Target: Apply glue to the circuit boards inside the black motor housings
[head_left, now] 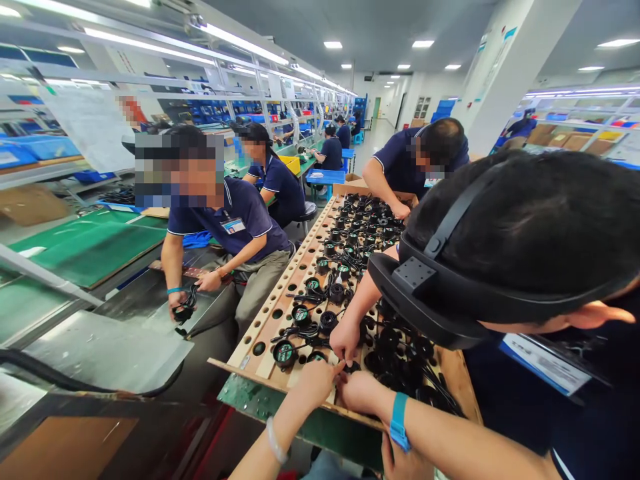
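Both arms reach forward, the left hand and right hand meeting fingertip to fingertip, pinching a small black part on the wooden perforated board.

- Both forearms are entering from the bottom edge and reaching forward and slightly right; they are running close together
- The left hand is lying palm down, fingers curled and pinching forward; a pale band is circling its wrist
- The right hand is sitting just beside the left, fingertips bent inward and touching the left hand's fingertips; a blue band is circling its wrist
- Neither hand is spreading flat; both are closing in a fine pinch, though what lies between the fingertips is too small to tell
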### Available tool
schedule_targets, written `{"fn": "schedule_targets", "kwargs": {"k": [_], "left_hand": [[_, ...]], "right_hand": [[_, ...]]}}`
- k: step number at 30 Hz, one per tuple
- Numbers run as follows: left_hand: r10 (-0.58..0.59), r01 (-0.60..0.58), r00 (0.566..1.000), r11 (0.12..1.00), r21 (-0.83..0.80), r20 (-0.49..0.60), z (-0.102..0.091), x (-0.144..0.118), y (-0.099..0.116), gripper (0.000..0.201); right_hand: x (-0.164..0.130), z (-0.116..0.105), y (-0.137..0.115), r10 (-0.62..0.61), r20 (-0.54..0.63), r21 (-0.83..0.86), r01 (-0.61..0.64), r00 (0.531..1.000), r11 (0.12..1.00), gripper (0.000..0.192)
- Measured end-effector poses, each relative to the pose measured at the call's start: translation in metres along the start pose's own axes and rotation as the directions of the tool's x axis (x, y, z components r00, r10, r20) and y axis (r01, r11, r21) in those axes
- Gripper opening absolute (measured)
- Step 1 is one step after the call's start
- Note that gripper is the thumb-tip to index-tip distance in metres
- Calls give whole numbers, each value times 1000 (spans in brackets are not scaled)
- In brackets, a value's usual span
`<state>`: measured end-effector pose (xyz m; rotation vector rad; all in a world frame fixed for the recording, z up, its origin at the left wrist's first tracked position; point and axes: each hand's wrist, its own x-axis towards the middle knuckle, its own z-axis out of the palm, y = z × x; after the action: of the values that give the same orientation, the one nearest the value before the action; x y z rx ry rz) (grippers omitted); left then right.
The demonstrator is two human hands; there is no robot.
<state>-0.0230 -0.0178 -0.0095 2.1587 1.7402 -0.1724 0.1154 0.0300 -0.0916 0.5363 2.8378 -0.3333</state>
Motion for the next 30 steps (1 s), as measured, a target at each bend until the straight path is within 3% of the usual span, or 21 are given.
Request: {"fn": "schedule_targets", "kwargs": {"k": [3,5,6,7,8,9,11,12,13,14,15,19,26,30], "left_hand": [[3,-6,998,999,-52,-69,1,-14,-15,42],[-22,-27,971,978,-205,-236,6,-24,-34,32],[-73,-47,929,949,-312,-362,10,-28,-46,29],[-161,-64,857,909,-412,-489,15,-31,-59,28],[-279,-70,751,869,-491,-599,19,-33,-71,28],[-414,-52,614,829,-557,-672,24,-34,-82,30],[-631,5,323,746,-665,-705,33,-33,-100,34],[-686,26,212,716,-697,-696,36,-31,-105,35],[-703,41,149,707,-706,-695,39,-28,-107,35],[-693,55,130,719,-693,-709,41,-26,-108,34],[-664,72,138,747,-661,-735,42,-24,-107,33],[-562,181,204,826,-533,-802,42,-19,-98,30],[-569,250,233,819,-517,-789,41,-19,-98,29],[-583,275,255,808,-520,-771,41,-19,-99,28]], "right_hand": [[-1,-3,-2,12,33,-89,-9,999,996,19],[-3,-5,-4,9,38,-128,-5,999,992,20],[-3,-6,-5,10,35,-142,-5,999,990,22],[-4,-7,-5,11,31,-153,-6,999,988,24],[-4,-7,-6,11,28,-162,-7,1000,987,26],[-5,-7,-7,13,28,-169,-8,1000,986,28],[-6,-8,-8,10,34,-178,-3,999,984,29],[-7,-8,-8,7,40,-180,0,999,984,30],[-8,-9,-8,5,45,-181,3,999,984,30],[-9,-10,-8,3,47,-180,5,999,984,31],[-10,-11,-8,2,48,-177,7,999,984,32],[-12,-13,-9,40,54,-172,-30,998,985,34],[-12,-9,-13,171,33,-151,-164,985,975,33],[-18,-12,-8,106,2,-80,-105,994,991,32]]}}
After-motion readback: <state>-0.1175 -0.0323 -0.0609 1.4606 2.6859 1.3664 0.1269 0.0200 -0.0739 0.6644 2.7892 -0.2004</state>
